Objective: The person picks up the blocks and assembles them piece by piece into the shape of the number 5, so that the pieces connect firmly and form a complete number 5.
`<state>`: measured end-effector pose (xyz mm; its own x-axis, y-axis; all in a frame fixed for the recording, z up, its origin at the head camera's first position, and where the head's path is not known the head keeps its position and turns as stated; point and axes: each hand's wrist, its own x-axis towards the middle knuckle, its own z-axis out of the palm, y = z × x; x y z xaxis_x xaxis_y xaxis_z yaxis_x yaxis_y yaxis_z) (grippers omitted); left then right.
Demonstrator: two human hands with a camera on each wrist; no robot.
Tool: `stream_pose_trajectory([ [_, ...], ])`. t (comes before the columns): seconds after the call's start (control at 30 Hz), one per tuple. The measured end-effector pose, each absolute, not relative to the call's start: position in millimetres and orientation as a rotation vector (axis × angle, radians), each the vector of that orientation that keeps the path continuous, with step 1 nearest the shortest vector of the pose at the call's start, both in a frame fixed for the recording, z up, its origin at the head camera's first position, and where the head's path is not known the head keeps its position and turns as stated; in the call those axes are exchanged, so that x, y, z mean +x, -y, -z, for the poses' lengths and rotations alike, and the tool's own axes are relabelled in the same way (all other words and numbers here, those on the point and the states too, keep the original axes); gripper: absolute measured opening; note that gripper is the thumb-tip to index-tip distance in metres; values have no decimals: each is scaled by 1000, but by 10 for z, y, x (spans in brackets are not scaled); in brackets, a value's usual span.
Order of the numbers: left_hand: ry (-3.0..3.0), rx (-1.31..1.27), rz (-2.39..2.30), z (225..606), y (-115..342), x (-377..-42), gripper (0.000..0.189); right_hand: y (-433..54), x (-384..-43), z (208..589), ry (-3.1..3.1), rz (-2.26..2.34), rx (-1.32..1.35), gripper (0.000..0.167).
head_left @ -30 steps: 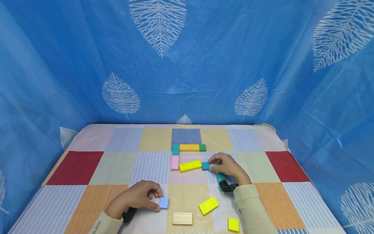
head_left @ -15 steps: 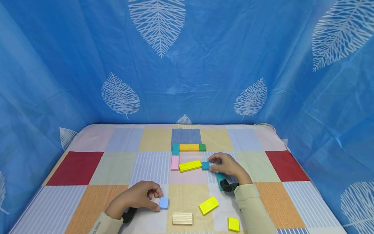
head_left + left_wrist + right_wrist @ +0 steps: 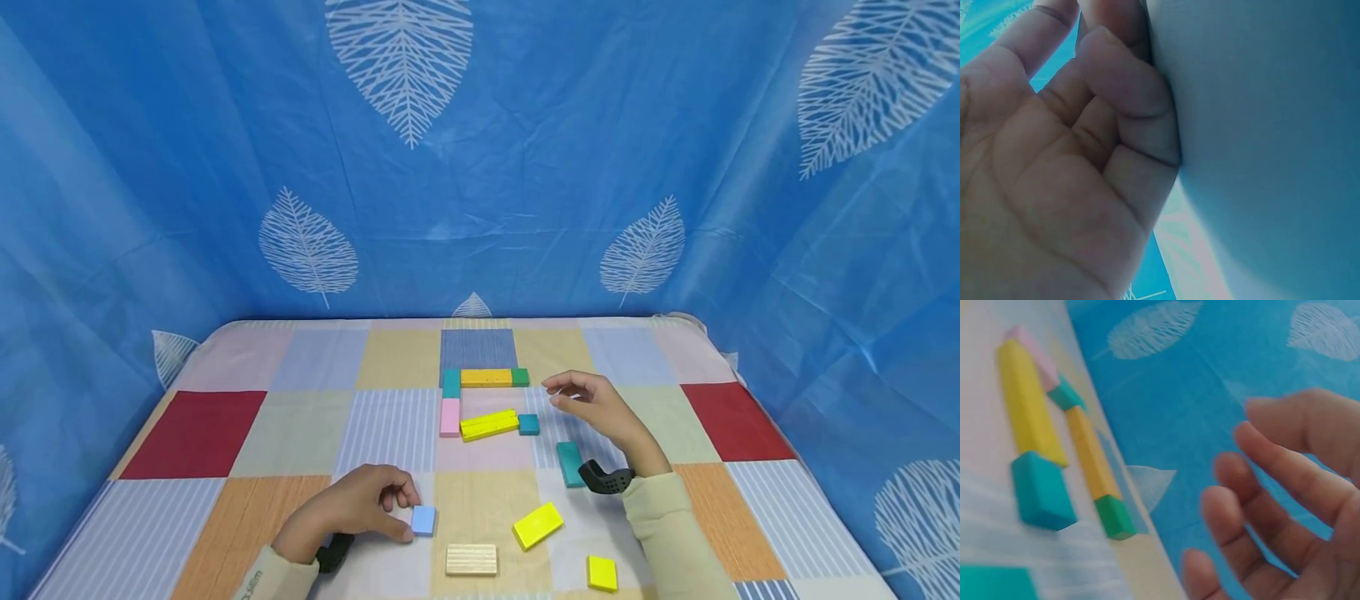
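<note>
My left hand point(image 3: 369, 500) stays low on the patterned cloth, thumb and index finger at the left corners of a light blue block point(image 3: 423, 521), pinching it. In the left wrist view the left hand's fingers point(image 3: 1129, 87) are curled and the block is hidden. My right hand point(image 3: 596, 407) hovers with loose fingers, holding nothing, right of a small teal-blue block point(image 3: 528, 424). That block touches the end of a slanted yellow block bar point(image 3: 489, 425). Left of the bar lies a pink block point(image 3: 449, 417), then a teal block point(image 3: 451, 383), an orange block point(image 3: 486, 378) and a green block point(image 3: 520, 377).
Nearer the front lie a yellow block point(image 3: 537, 526), a small yellow square block point(image 3: 602, 573) and a striped wooden block point(image 3: 471, 560). A longer teal block point(image 3: 569, 464) lies by the right wrist strap. A blue leaf-print curtain point(image 3: 480, 208) surrounds the table.
My right hand has let go of the small teal-blue block and moved away, up and to the right. The left hand and the light blue block have stayed in place.
</note>
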<state>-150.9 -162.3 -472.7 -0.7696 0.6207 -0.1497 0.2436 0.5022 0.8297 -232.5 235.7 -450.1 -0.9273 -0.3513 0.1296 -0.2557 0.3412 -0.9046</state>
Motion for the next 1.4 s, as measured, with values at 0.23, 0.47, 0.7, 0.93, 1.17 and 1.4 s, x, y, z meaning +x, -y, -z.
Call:
stream_pose_trajectory([
  [0.23,-2317,692,-1188,4713,1616,-1504,27,-2451,-2266,4645,-2504,1676,-547,24],
  [0.47,-2322,678,-1189,4727,1616,-1506,28,-2625,-2257,4755,-2440,1473,-665,21],
  [0.7,-2313,674,-1198,4723,1624,-1497,27,-2780,-2211,4768,-2345,1356,-715,23],
  [0.93,-2320,663,-1192,4710,1612,-1496,28,-2899,-2122,4715,-2381,1246,-723,35],
  [1.17,-2308,685,-1198,4714,1624,-1501,27,-2899,-2034,4695,-2468,1106,-745,44],
  [1.4,-2316,700,-1196,4726,1630,-1501,27,-2843,-1963,4681,-2551,1030,-727,51],
])
